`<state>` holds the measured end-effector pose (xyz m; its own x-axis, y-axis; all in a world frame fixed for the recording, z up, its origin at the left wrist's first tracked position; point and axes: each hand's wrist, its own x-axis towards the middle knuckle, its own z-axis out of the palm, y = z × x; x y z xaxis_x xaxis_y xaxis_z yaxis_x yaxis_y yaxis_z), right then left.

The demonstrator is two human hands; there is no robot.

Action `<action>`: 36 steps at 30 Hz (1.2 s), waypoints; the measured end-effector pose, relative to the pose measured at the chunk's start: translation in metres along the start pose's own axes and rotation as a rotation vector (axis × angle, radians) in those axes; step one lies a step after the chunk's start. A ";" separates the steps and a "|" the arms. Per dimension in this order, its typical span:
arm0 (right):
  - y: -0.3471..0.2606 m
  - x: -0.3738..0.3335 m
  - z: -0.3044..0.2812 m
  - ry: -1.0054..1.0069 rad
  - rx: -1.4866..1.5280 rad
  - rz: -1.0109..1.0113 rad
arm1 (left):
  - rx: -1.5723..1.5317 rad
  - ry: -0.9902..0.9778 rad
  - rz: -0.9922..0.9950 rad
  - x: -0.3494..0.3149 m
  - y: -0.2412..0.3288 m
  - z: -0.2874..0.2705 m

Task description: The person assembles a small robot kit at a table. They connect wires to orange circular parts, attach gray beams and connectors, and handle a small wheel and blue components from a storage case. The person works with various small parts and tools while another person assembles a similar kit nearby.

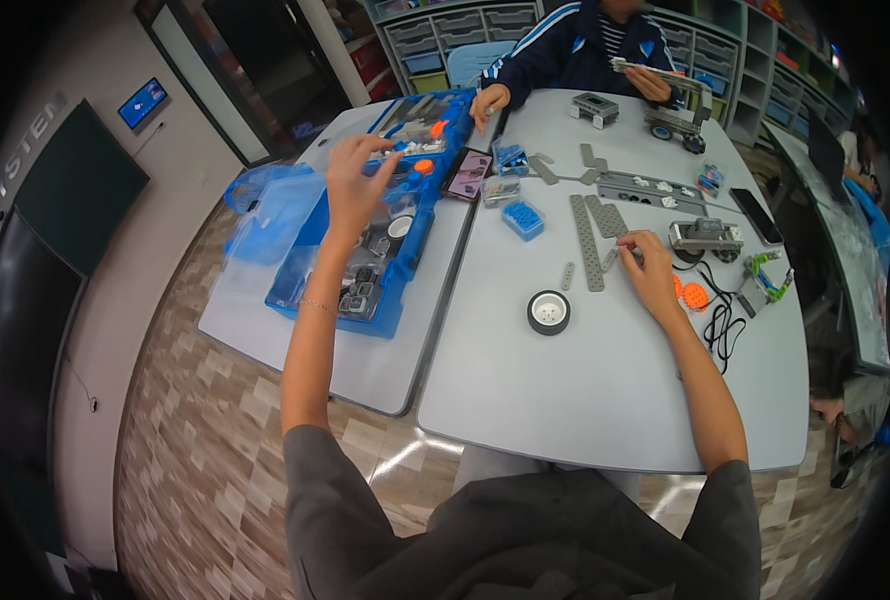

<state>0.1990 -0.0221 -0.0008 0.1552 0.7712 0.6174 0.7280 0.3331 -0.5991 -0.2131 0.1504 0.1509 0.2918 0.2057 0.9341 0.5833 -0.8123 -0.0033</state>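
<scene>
My left hand (pixel 357 190) hovers over a blue storage bin (pixel 393 318) of building parts, its thumb and fingers apart with nothing visible between them. Below the hand in the bin lie a white-rimmed wheel (pixel 400 228) and several dark grey block-shaped parts (pixel 359 295). On the right table, my right hand (pixel 651 272) has its fingers curled at the end of a short grey beam (pixel 610 261). Beside that beam lie a long perforated grey plate (pixel 587 245) and a wider one (pixel 608 217). A black-tyred wheel (pixel 549 312) and a small light beam (pixel 568 276) lie nearer me.
Small boxes of blue pieces (pixel 523 220) and a propped phone (pixel 467 174) stand near the table seam. To the right are a grey motorised assembly (pixel 707 238), orange gears (pixel 695 295), black cable (pixel 725 330) and another phone (pixel 756 216). Opposite, a person (pixel 585 55) holds a model (pixel 677 112).
</scene>
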 end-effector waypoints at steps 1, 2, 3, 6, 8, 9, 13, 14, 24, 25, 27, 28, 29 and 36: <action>0.000 0.000 0.001 0.001 0.011 0.005 | -0.038 -0.027 -0.119 -0.004 -0.017 0.005; 0.000 0.000 0.002 0.002 0.003 -0.012 | -0.134 -0.121 -0.402 -0.009 -0.036 0.011; 0.001 0.001 0.002 0.001 0.003 -0.016 | -0.237 -0.201 -0.669 -0.014 -0.055 0.018; 0.004 0.002 0.003 0.002 0.012 -0.023 | -0.259 -0.319 -0.968 -0.038 -0.094 0.041; 0.006 0.002 0.002 0.007 0.003 -0.035 | -0.143 -0.386 -1.039 -0.046 -0.110 0.053; 0.006 0.003 0.002 0.010 -0.010 -0.046 | -0.069 -0.432 -1.094 -0.050 -0.111 0.063; 0.006 0.002 0.002 0.009 0.002 -0.023 | 0.182 -0.569 -1.163 -0.052 -0.120 0.087; 0.005 0.001 0.001 0.004 -0.003 -0.022 | 0.228 -0.572 -1.179 -0.053 -0.122 0.092; -0.005 0.002 -0.002 -0.027 0.009 0.043 | 0.220 -0.620 -0.920 -0.055 -0.183 0.065; -0.005 0.002 -0.001 -0.028 0.025 0.058 | 0.180 -0.606 -0.912 -0.053 -0.182 0.062; -0.005 0.002 0.000 -0.023 0.020 0.039 | 0.104 -0.602 -0.797 -0.050 -0.170 0.062; -0.004 0.002 0.001 -0.027 0.034 0.072 | 0.071 -0.615 -0.763 -0.047 -0.161 0.065; -0.004 0.002 0.000 -0.025 0.021 0.044 | 0.034 -0.667 -0.729 -0.044 -0.150 0.067; -0.006 0.002 -0.002 -0.030 0.001 0.053 | 0.339 -0.912 -0.413 -0.040 -0.095 0.073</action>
<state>0.1964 -0.0238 0.0047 0.1734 0.8039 0.5689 0.7184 0.2919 -0.6314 -0.2252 0.2589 0.0876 0.3997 0.8778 0.2640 0.9073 -0.4198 0.0222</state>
